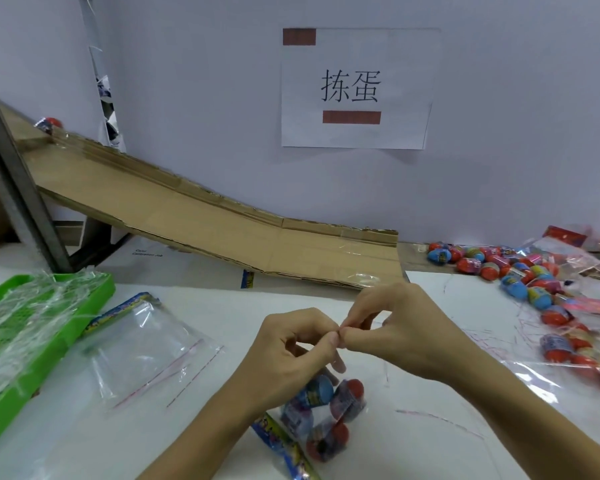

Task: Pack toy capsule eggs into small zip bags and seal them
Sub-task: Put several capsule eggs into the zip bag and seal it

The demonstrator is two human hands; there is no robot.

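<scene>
Both hands meet at the middle of the white table (pixel 430 393). The left hand (pixel 291 351) and right hand (pixel 399 327) press thumb against forefinger, tip to tip with each other, pinching the top edge of a clear bag (pixel 326 420) that hangs below them at 6 o'clock. The film between the fingertips is too thin to make out clearly. Inside the bag sit several eggs (pixel 347 400), blue and red, bunched together, with a printed strip along the bag's lower left side.

At 9 o'clock from the hands lie empty bags (pixel 142 344), flat on the table, red lines marking their zip edges. Further out at 9 o'clock stands a green tray (pixel 94 299) holding crumpled clear film.

At 3 o'clock a pile of loose eggs (pixel 520 275) spreads along the table's right side, mixed with filled bags and cellophane, well apart from the hands.

At 12 o'clock a cardboard ramp (pixel 222 230) slopes down from the upper left to the table, its low end near the right hand. One egg pack (pixel 49 124) rests at the ramp's top. On the wall above hangs a paper sign (pixel 357 88) with two printed characters.
</scene>
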